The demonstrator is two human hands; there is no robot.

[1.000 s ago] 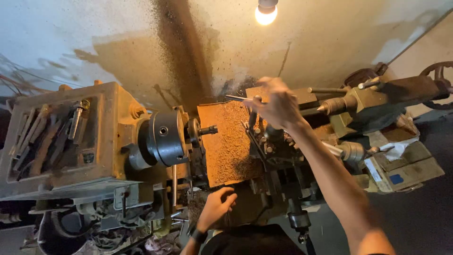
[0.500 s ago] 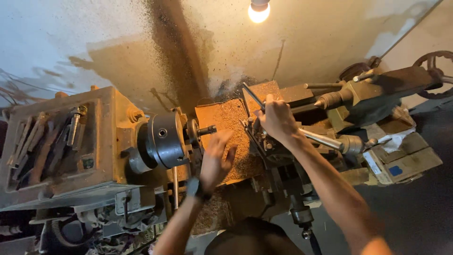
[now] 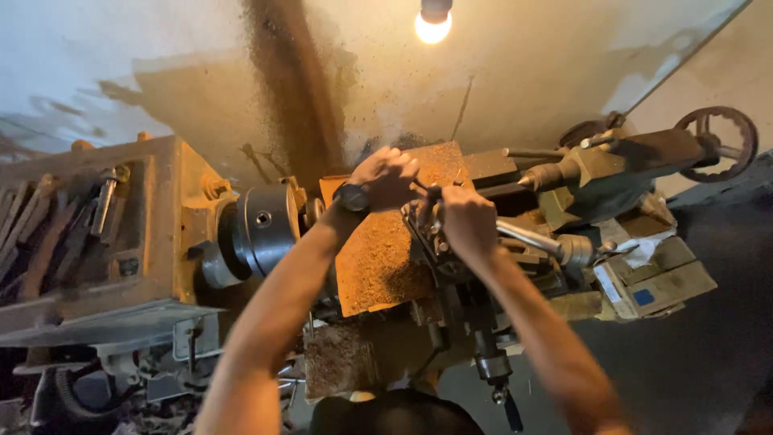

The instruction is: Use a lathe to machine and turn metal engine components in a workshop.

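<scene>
Both grips meet over the tool post of an old metal lathe, and everything turns on how they sit to either side of it. Going from the left: the headstock carries a tray of worn hand tools on top, and the dark round chuck faces right along the bed. Just past it lies a rust-coloured sheet strewn with chips, propped at a slant over the carriage. The left hand, with a dark watch at the wrist, reaches across this sheet and is closed on something small at the top of the tool post; what it grips is hidden by the fingers. The right hand sits just to the right, touching the same post, curled shut round a dark lever or handle there whose shape I cannot tell. The post is thus between the two hands, the left coming at it from the chuck side, the right from the tailstock side; the right looks the nearer. The lathe's long axis runs left to right, on to the tailstock and its handwheel. A bare bulb glows above.
</scene>
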